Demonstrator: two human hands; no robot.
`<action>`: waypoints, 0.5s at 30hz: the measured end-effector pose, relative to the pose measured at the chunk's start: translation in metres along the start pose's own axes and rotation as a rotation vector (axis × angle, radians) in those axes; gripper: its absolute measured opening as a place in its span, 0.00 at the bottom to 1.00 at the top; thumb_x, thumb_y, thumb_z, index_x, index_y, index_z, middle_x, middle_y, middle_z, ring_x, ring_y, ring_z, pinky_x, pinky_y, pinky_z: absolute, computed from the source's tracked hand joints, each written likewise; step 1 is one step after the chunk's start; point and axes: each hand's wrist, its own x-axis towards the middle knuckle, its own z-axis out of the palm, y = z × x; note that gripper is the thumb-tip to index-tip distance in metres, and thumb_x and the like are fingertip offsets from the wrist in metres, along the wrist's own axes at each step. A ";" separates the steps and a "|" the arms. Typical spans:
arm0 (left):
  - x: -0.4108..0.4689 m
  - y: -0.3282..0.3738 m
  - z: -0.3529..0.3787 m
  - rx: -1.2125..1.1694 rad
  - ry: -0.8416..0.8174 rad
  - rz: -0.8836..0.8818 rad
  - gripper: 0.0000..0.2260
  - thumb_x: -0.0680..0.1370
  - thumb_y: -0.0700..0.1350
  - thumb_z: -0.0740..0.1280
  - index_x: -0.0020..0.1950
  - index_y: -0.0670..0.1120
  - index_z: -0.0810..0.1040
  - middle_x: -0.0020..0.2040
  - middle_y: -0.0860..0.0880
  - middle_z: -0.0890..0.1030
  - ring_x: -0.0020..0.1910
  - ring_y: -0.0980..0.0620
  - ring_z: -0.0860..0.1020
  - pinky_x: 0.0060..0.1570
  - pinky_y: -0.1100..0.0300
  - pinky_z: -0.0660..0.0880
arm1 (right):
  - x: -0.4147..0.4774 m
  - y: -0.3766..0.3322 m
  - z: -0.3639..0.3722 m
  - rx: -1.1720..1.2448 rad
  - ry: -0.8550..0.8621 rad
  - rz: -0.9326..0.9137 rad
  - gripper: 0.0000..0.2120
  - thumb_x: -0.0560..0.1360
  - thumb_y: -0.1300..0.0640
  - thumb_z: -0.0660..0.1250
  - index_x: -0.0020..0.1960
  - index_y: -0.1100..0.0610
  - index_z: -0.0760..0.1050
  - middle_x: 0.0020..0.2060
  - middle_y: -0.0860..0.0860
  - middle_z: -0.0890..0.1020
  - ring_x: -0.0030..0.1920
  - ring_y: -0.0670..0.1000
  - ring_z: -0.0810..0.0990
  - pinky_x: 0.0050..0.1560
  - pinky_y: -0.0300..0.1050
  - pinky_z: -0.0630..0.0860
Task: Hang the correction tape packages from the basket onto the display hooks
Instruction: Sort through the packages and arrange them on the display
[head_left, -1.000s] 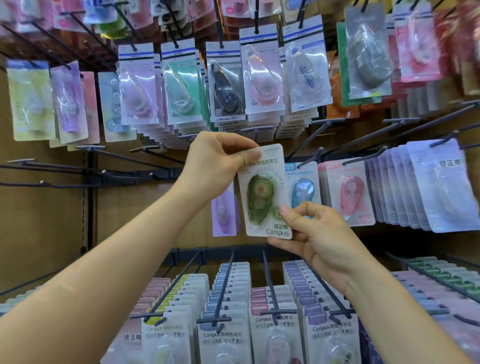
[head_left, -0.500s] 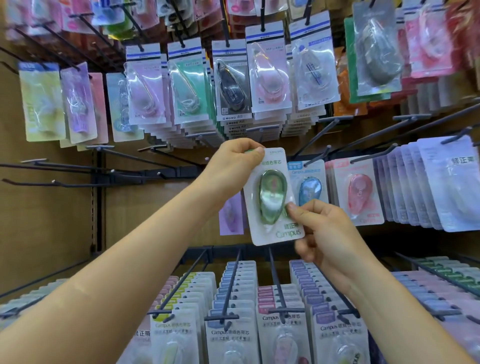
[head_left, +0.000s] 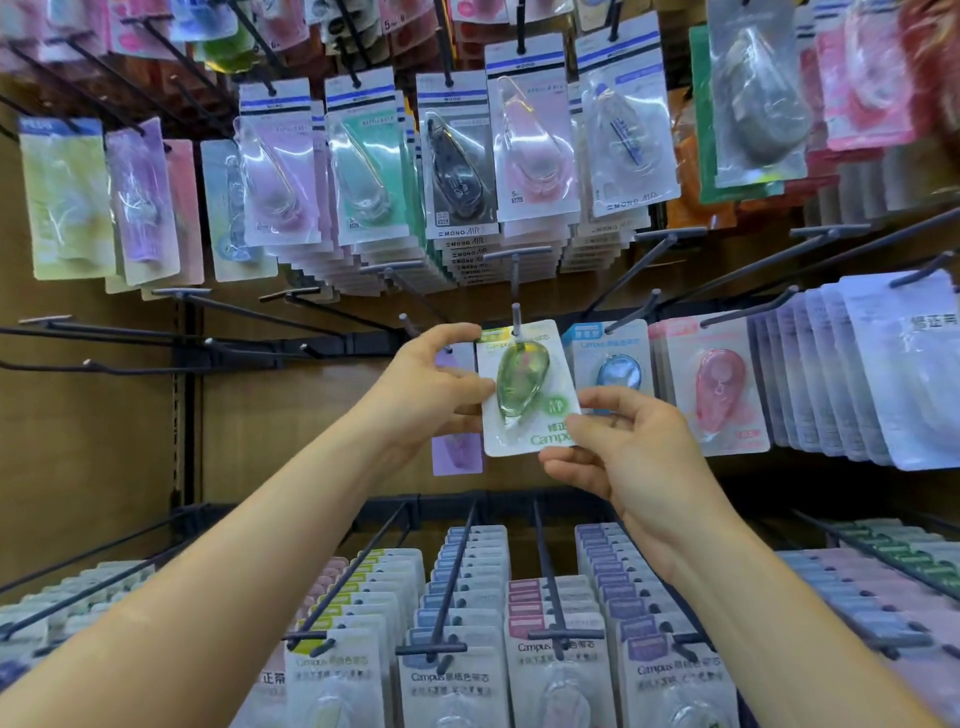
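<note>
We hold one green correction tape package (head_left: 524, 387) in our two hands. Our left hand (head_left: 431, 395) grips its left edge and our right hand (head_left: 623, 452) pinches its lower right corner. Its top sits at one hook (head_left: 516, 314) tip. To its right hang one blue package (head_left: 615, 364) and one pink package (head_left: 719, 389).

shop | stationery aisle | display hooks (head_left: 332, 597) crowded with carded correction tape packages (head_left: 457, 161)

green correction tape package (head_left: 524, 387): glossy clear plastic blister on matt white card. Display hooks (head_left: 515, 317) look like dark matt metal.
</note>
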 end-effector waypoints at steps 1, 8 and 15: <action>0.005 -0.004 0.000 0.044 0.002 -0.002 0.21 0.78 0.34 0.68 0.69 0.49 0.73 0.41 0.42 0.85 0.42 0.45 0.85 0.42 0.52 0.83 | 0.001 0.002 -0.002 -0.009 -0.026 0.004 0.11 0.79 0.67 0.65 0.55 0.52 0.74 0.47 0.56 0.83 0.40 0.52 0.87 0.40 0.43 0.84; 0.060 -0.035 0.015 0.503 0.164 0.113 0.23 0.77 0.38 0.70 0.72 0.49 0.73 0.42 0.46 0.85 0.43 0.48 0.84 0.47 0.51 0.83 | 0.010 0.012 -0.027 -0.525 -0.127 -0.024 0.11 0.78 0.61 0.66 0.57 0.50 0.79 0.46 0.50 0.82 0.47 0.51 0.84 0.47 0.46 0.84; 0.110 -0.061 0.034 0.865 0.181 0.176 0.23 0.77 0.39 0.66 0.72 0.48 0.72 0.60 0.44 0.82 0.60 0.41 0.78 0.56 0.54 0.76 | 0.018 0.016 -0.050 -1.005 -0.236 -0.116 0.06 0.78 0.53 0.66 0.52 0.45 0.80 0.42 0.42 0.81 0.44 0.42 0.81 0.47 0.38 0.77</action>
